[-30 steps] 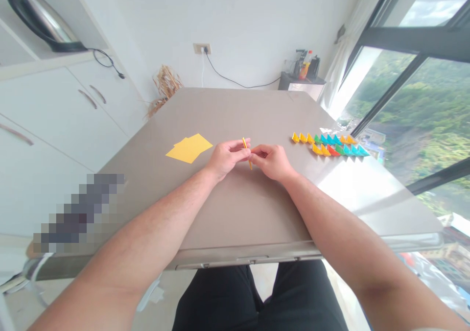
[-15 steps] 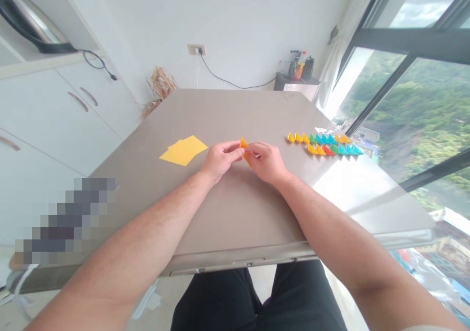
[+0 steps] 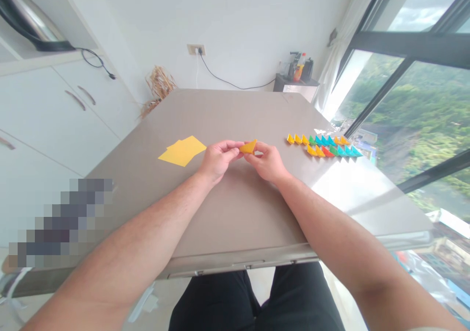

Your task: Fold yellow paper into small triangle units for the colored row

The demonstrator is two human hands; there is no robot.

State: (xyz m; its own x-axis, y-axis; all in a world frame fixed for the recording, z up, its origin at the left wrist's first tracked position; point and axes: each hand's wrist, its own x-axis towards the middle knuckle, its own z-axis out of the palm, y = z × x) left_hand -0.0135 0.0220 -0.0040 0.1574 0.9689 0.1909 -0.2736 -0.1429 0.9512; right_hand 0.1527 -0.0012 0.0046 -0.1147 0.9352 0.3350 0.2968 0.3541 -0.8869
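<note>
Between my hands is a small folded piece of yellow paper point(image 3: 249, 147), its pointed end facing up and to the right. My left hand point(image 3: 219, 158) pinches its left end between thumb and fingers. At its right side, the fingers of my right hand point(image 3: 269, 161) are closed on it too, partly hidden behind the paper. Flat yellow paper sheets point(image 3: 181, 151) lie overlapping to the left of my left hand. Over to the right stand two rows of small folded paper boats point(image 3: 323, 140) in yellow, orange, green, blue and red.
The grey-brown table point(image 3: 227, 213) has its front edge just before my lap. A large window point(image 3: 433, 106) runs along the right. A kettle point(image 3: 33, 20) sits on a cabinet shelf at left. Bottles point(image 3: 300, 66) stand on a small cabinet beyond the table.
The folded yellow paper has turned from upright and narrow to lying sideways, showing a broad triangular face. Both hands stay in nearly the same place, with the fingers shifted on the paper.
</note>
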